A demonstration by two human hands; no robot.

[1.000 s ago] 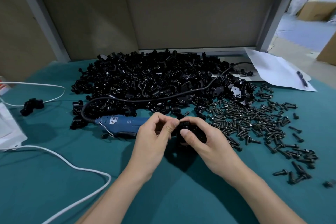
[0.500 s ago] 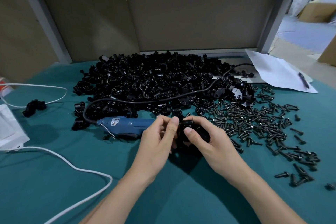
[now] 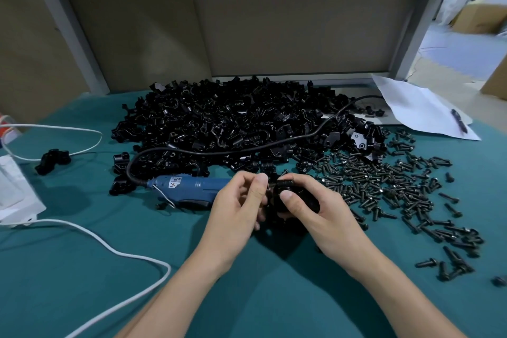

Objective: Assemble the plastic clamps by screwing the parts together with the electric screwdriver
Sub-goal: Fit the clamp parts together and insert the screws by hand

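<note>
The clamp (image 3: pixel 297 199) is held in the right hand (image 3: pixel 323 217), with the fingers curled round its far side and the thumb (image 3: pixel 286 196) pressed on its near face. The left hand (image 3: pixel 236 214) is closed at the clamp's left end, thumb and forefinger pinched together against it; whether a screw lies between them cannot be told. The clamp is kept above the table (image 3: pixel 82 283), just right of the screwdriver (image 3: pixel 189 187), which lies on its side with its right end hidden by the left hand. A pile of parts (image 3: pixel 219 123) is heaped just behind the screwdriver. A black cord (image 3: pixel 247 150) is seen to leave the screwdriver's left end, loop back and run across the pile. Screws (image 3: pixel 384 184) are scattered well to the right of the screwdriver, beyond the hands. A white cable (image 3: pixel 109 247) curves in front of the screwdriver and to its left. A single black part (image 3: pixel 52 160) lies well to its left. A sheet of paper (image 3: pixel 417 107) with a pen (image 3: pixel 458 120) on it lies far right of the screwdriver, behind the screws.
</note>
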